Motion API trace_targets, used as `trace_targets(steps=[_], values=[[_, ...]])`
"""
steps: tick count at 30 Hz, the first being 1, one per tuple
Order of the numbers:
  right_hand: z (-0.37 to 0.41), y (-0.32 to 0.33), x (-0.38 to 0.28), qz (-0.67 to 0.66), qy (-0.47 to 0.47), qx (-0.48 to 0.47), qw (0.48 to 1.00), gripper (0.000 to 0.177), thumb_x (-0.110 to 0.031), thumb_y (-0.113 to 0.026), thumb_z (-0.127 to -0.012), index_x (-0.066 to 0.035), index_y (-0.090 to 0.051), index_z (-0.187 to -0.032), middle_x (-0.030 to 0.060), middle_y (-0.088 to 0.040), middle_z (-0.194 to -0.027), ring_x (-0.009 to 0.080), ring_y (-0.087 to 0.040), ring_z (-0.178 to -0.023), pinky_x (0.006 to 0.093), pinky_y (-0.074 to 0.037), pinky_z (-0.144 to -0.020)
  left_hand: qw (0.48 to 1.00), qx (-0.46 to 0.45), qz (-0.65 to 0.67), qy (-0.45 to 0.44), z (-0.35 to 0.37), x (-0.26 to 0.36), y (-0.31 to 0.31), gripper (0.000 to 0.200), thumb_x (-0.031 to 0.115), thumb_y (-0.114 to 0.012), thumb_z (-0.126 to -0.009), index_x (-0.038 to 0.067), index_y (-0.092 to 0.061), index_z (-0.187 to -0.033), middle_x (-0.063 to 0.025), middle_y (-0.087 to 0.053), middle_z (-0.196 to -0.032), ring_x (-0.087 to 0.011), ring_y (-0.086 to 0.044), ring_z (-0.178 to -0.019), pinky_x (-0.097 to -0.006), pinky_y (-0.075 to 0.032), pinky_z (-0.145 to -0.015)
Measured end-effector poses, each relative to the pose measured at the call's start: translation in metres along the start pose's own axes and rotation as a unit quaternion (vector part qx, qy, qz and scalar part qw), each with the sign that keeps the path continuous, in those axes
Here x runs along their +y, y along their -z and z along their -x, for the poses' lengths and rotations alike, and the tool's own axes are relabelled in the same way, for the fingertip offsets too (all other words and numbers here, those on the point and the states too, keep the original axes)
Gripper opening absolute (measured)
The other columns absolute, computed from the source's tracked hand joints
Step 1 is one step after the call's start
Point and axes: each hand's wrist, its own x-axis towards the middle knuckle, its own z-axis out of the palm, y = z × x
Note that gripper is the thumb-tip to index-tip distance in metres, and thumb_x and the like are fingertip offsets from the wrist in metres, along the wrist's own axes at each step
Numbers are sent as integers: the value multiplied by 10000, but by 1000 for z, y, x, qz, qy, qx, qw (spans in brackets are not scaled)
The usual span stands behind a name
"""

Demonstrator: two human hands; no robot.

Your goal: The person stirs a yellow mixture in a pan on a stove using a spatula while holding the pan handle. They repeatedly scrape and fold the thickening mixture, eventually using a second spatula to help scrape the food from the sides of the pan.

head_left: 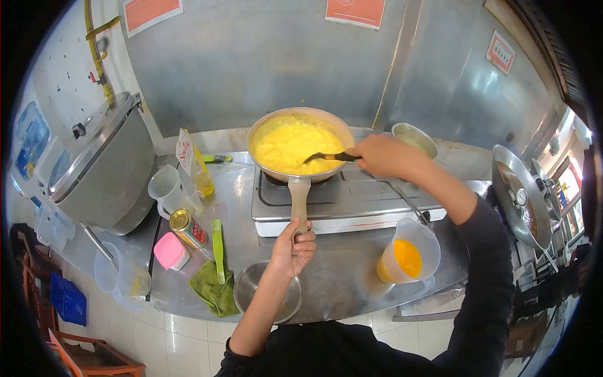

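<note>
My left hand (295,247) is wrapped round the beige handle of a frying pan (342,125) that sits on the gas stove (377,200). Soft yellow scrambled egg (292,147) covers most of the pan's base. In my right hand (384,156) is the black handle of a spatula (336,156), whose head is down in the egg and partly hidden by it. To the right, in front of the stove, a clear plastic jug (424,246) holds orange-yellow beaten egg (407,258).
Left of the stove are an oil bottle (201,173), a can (187,227), a pink-lidded tub (171,251), a green-handled tool (218,251), a green cloth (215,290) and a metal bowl (248,289). A large pot (116,176) stands far left, a wide wok (518,201) far right.
</note>
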Motion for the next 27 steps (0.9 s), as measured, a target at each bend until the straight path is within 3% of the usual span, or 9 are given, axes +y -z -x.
trace_targets(steps=[5, 11, 14, 23, 25, 27], values=[[-22, 8, 14, 86, -47, -23, 995, 292, -163, -488, -748, -107, -587, -1017, 151, -604, -837, 308, -584, -786, 406, -466, -706, 1000, -1, 1, 1, 0, 0, 0, 238, 325, -452, -864, 88, -470, -870, 53, -357, -568, -18, -320, -416, -150, -265, -360], [-103, -43, 8, 27, -73, 67, 995, 277, -144, -468, -735, -104, -607, -971, 160, -603, -854, 307, -589, -790, 395, -473, -682, 1000, -6, 7, -1, 0, 0, 2, 243, 328, -451, -865, 85, -472, -868, 50, -356, -567, -22, -322, -415, -153, -274, -359], [-127, -59, 2, 0, -46, 147, 988, 203, -85, -486, -733, -47, -627, -873, 148, -614, -860, 284, -603, -780, 366, -487, -648, 1000, -5, 13, 0, 0, -1, 1, 244, 327, -449, -866, 85, -471, -876, 50, -355, -569, -21, -319, -416, -155, -274, -360], [-57, 0, -8, 23, 6, 2, 1000, 265, -114, -456, -745, -105, -617, -954, 139, -608, -875, 261, -591, -817, 367, -478, -672, 1000, -8, 19, 0, 1, 0, 0, 239, 327, -459, -860, 89, -465, -885, 50, -352, -569, -24, -316, -416, -157, -272, -363], [-43, 20, 0, 89, -5, -92, 992, 357, -219, -473, -773, -200, -531, -1124, 127, -607, -813, 278, -581, -756, 383, -459, -673, 1000, 2, 7, -5, 1, -1, 0, 237, 323, -465, -858, 88, -461, -888, 51, -351, -567, -22, -311, -415, -156, -270, -363], [-29, 48, -1, 103, -18, -135, 985, 362, -225, -480, -776, -214, -524, -1135, 114, -605, -770, 256, -576, -704, 366, -455, -636, 1000, 2, 5, -5, 1, -2, 1, 238, 324, -467, -857, 89, -458, -891, 51, -349, -566, -21, -310, -414, -154, -268, -363]])
